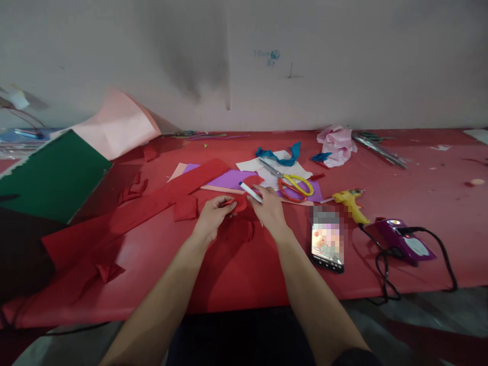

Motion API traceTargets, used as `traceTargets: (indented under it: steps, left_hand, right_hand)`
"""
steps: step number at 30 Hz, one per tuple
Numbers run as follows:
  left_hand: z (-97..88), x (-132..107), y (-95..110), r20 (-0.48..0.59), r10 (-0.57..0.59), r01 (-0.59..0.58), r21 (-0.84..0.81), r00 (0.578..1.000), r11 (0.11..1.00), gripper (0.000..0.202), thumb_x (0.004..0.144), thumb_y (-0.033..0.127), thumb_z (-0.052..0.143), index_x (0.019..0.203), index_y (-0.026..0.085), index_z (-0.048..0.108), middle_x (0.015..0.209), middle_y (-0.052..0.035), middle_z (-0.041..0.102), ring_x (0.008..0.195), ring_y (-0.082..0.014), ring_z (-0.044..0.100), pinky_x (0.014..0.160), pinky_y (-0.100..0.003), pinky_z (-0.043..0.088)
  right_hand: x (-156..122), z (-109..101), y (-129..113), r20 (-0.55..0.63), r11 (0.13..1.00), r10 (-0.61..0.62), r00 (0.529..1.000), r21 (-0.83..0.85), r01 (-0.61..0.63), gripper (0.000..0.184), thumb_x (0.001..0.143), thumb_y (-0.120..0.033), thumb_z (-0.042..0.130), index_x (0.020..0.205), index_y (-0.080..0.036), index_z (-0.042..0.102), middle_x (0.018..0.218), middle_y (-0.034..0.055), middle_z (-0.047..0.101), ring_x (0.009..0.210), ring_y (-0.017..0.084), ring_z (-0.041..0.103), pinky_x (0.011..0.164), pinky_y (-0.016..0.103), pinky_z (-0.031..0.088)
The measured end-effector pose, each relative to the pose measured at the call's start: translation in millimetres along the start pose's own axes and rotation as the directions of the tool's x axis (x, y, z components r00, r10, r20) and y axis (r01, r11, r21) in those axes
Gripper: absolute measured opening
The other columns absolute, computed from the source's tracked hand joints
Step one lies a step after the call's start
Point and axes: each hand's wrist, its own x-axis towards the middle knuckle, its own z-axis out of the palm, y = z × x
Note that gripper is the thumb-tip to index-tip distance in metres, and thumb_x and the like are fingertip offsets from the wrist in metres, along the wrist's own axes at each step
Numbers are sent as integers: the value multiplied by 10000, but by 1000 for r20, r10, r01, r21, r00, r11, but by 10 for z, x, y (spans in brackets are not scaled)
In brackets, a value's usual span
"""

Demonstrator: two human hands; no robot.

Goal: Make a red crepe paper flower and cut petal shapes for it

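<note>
Here on the left, our left hand has thumb and finger pinched on a small red scrap, right between our hands; our right hand, just beside it, clasps a white pen slanting away leftward, dark tip foremost; beyond, farther right, scissors!

A red surface carries, left to right, a long red strip, a lit phone, a yellow glue gun and a purple device.
</note>
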Motion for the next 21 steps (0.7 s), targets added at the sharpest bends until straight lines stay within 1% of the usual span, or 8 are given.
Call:
traceTargets:
  steps: [3,4,6,8,11,13,16,21]
  left_hand:
    - [1,0,-5,-6,13,-13,-30,1000,999,282,531,312,848,720,169,694,695,-21,677,580,-121,582,604,-254,456]
    - [5,-2,-4,-9,17,-17,-28,1000,999,267,537,308,842,706,170,689,687,-21,671,579,-123,577,609,-260,456]
    - [12,-9,1,-6,47,-47,6,999,999,236,555,296,825,700,171,686,675,-19,660,567,-123,561,609,-266,449]
    - [17,-18,7,12,96,-96,57,995,994,199,577,273,796,713,171,693,671,-15,652,565,-121,545,605,-263,436]
    - [11,-21,13,26,143,-145,99,989,985,151,591,238,754,704,169,681,651,-2,635,575,-118,535,599,-249,413]
    - [0,-14,13,24,152,-153,111,988,982,145,598,236,739,708,168,673,652,8,629,576,-111,525,591,-240,393]
    - [-18,2,8,32,152,-155,139,988,978,176,617,244,725,770,166,687,708,6,654,605,-112,532,613,-241,386]
    - [-31,14,6,51,153,-157,107,987,982,199,622,260,740,794,171,696,730,0,665,664,-130,558,666,-252,403]
  right_hand:
    - [-16,-48,-69,-112,994,16,994,108,-4,306,911,-402,512,968,-163,693,863,95,622,781,230,586,736,348,446]
    - [-23,-55,-93,-109,984,27,994,178,-7,344,917,-444,492,882,-166,691,759,64,601,710,210,564,692,333,433]
    - [-39,-47,-136,-33,936,29,999,351,-16,361,884,-499,535,806,-178,682,653,13,561,632,172,524,644,304,411]
    - [-53,-7,-164,64,863,-3,998,504,-29,308,800,-490,653,851,-189,696,683,-10,590,646,153,532,651,283,418]
    - [-61,81,-162,153,772,-54,987,633,-55,326,706,-425,751,944,-206,707,800,-8,661,734,159,587,711,284,455]
    - [-58,128,-140,192,750,-54,980,656,-87,289,707,-379,741,934,-203,715,837,7,693,772,172,618,738,294,475]
    - [-56,163,-111,191,769,-32,981,632,-98,227,725,-324,698,906,-189,724,841,21,714,789,185,637,756,303,486]
    - [-68,172,-118,197,801,-35,980,591,-90,229,727,-359,693,859,-175,724,767,7,691,722,174,607,711,292,469]
